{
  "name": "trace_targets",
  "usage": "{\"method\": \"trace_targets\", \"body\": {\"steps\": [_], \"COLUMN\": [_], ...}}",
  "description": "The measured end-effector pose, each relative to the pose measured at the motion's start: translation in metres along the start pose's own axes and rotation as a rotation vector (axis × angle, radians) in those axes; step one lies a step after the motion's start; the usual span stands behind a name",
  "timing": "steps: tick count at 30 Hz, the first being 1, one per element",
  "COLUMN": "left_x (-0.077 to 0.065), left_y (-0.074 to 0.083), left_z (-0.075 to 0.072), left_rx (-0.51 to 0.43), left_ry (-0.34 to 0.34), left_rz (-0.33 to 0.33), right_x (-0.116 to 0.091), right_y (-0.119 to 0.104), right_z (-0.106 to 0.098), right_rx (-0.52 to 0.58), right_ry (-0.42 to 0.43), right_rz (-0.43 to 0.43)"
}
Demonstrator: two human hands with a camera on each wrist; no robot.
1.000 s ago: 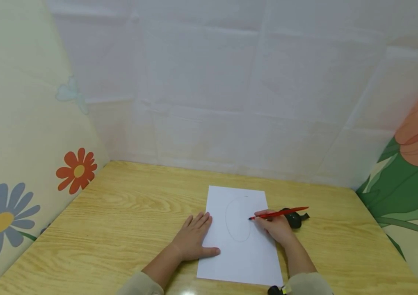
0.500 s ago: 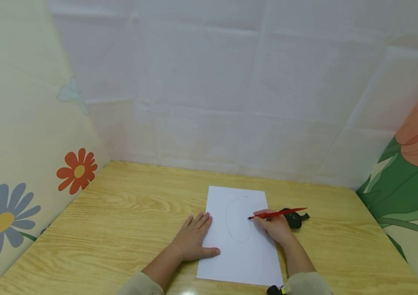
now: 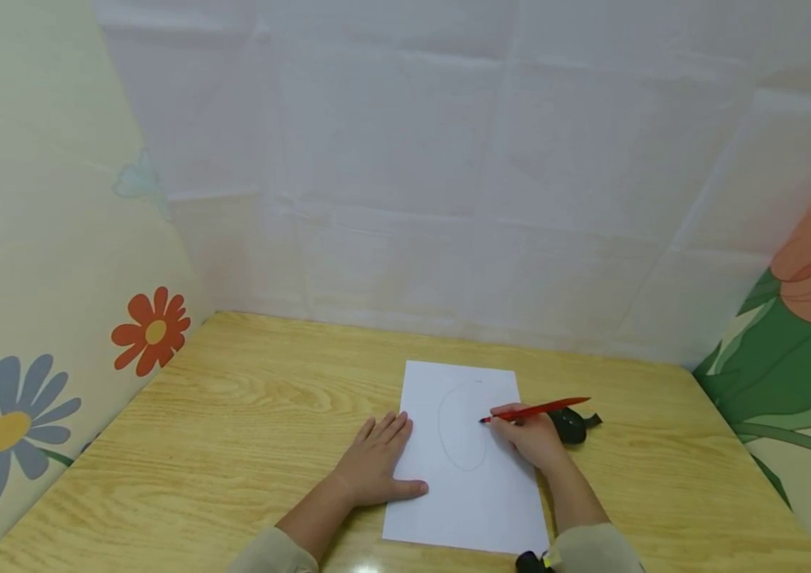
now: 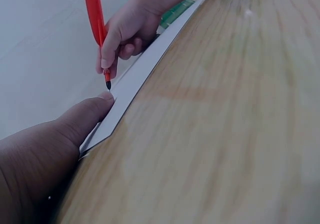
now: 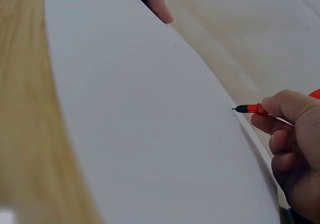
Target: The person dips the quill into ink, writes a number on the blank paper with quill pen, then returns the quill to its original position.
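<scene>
A white sheet of paper (image 3: 441,517) lies on the wooden table, with a thin oval outline and a short mark near its top. My left hand (image 3: 374,463) rests flat on the paper's left edge, fingers spread and thumb out. In my right hand (image 3: 536,440) I pinch a red pen (image 3: 551,407) between thumb and fingers. Its dark tip is at the upper right part of the oval; the left wrist view shows the same red pen (image 4: 94,14) with a wide, feather-shaped tail. From the right wrist view, the fine tip of the pen (image 5: 250,108) is at or just above the paper.
Behind my right hand a black rounded object (image 3: 570,426) with a short tab lies on the table (image 3: 233,446). A small black item (image 3: 530,562) is by the right sleeve. A creased white sheet (image 3: 405,159) hangs behind, with flower-printed panels at both sides.
The pen tip has shifted slightly up and to the left, and its tail has swung up and leftward with my right hand. My left hand has stayed in place.
</scene>
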State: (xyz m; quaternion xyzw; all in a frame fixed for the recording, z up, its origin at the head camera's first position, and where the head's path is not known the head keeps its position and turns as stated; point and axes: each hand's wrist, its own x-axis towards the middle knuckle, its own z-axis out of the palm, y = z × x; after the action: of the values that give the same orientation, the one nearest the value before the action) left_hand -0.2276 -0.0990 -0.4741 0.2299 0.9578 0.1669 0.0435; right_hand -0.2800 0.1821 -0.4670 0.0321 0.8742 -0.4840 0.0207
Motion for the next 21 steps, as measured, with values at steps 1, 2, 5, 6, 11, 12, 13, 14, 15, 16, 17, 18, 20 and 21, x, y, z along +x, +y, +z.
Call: {"method": "trace_targets", "body": {"steps": [1,2,5,6,11,12,13,14,15,16,17,18,20,21], "left_x": [0.0,0.0,-0.0001,-0.0001,0.0,0.0001,0.0002,0.0003,0.0004,0.0004,0.0005,0.0005,0.0005,0.0005], "left_y": [-0.0001,-0.0002,-0.0005,-0.0005,-0.0004,-0.0005,-0.0007,-0.0008,-0.0009,-0.0009,-0.0009,-0.0009,-0.0011,-0.0012], "left_z": [0.0,0.0001,0.0001,0.0,-0.0004,-0.0001,0.0001,0.0002,0.0004,0.0004,0.0004,0.0005,0.0007,0.0007], "left_rx": [0.0,0.001,0.002,0.003,0.007,0.01,0.014,0.017,0.019,0.02,0.02,0.021,0.019,0.017], "left_ry": [-0.001,-0.001,0.0,0.0,0.001,0.001,0.001,0.001,0.001,0.0,0.0,-0.001,-0.002,-0.001], "left_rz": [-0.001,0.0,0.001,0.002,0.001,0.001,0.001,0.001,0.001,0.001,0.001,0.002,0.002,0.002], "right_x": [0.0,0.0002,0.0008,0.0009,0.002,0.0022,0.0024,0.0027,0.0029,0.0029,0.0033,0.0035,0.0038,0.0041], "right_y": [-0.0004,-0.0006,-0.0013,-0.0017,-0.0034,-0.0036,-0.0037,-0.0037,-0.004,-0.0043,-0.0042,-0.0043,-0.0051,-0.0055], "right_z": [0.0003,0.0007,0.0018,0.002,0.0034,0.0037,0.004,0.0043,0.0046,0.0048,0.0052,0.0055,0.0059,0.0062], "right_rx": [-0.002,-0.002,-0.004,-0.004,-0.005,-0.006,-0.008,-0.011,-0.012,-0.015,-0.017,-0.021,-0.021,-0.018], "right_ry": [0.0,-0.001,0.0,0.0,0.002,0.004,0.005,0.006,0.008,0.007,0.007,0.006,0.004,0.002], "right_rz": [-0.001,0.0,-0.002,-0.003,-0.012,-0.016,-0.015,-0.015,-0.01,-0.008,-0.006,-0.008,-0.003,-0.001]}}
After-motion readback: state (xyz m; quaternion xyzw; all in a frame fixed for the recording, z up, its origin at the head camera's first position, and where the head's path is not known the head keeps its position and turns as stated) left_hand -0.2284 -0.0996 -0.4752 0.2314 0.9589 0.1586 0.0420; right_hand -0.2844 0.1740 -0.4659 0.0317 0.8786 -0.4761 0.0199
